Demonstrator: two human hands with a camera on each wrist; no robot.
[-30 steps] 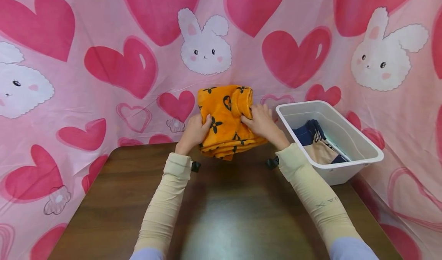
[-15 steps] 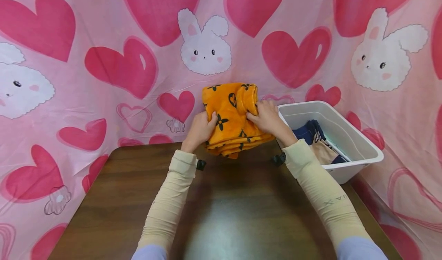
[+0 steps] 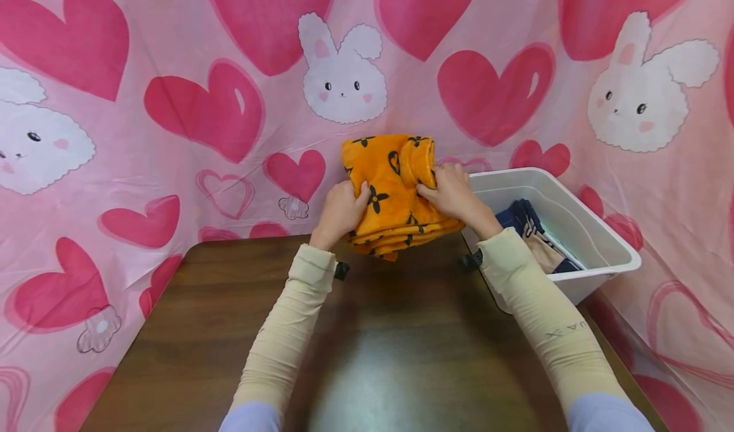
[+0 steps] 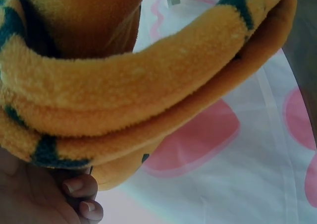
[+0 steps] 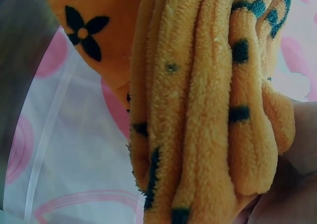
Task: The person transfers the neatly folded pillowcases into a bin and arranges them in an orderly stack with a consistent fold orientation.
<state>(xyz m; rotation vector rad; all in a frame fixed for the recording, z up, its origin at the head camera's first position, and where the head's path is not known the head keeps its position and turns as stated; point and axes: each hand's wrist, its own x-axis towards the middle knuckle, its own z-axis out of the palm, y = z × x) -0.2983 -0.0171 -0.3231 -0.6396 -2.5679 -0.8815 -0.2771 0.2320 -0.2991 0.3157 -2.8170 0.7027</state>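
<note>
A folded orange plush cloth [image 3: 395, 196] with dark flower and heart prints is held up over the far edge of the table. My left hand [image 3: 343, 210] grips its left side, thumb on the front face; in the left wrist view, curled fingertips [image 4: 81, 194] show beneath the folds. On the opposite side my right hand [image 3: 455, 196] pinches the cloth, the thumb in front and the other fingers behind. Its stacked soft layers [image 5: 208, 100] fill the right wrist view and hide most of that hand.
A white plastic bin [image 3: 608, 253] stands at the table's right side, just beyond my right forearm. Inside lie folded navy and beige clothes [image 3: 541, 244]. Pink heart-and-bunny fabric [image 3: 241, 30] hangs behind the brown wooden table [image 3: 229, 330].
Both hands have carried the orange cloth a little to the right and slightly up, nearer the bin. The grip on it looks the same.
</note>
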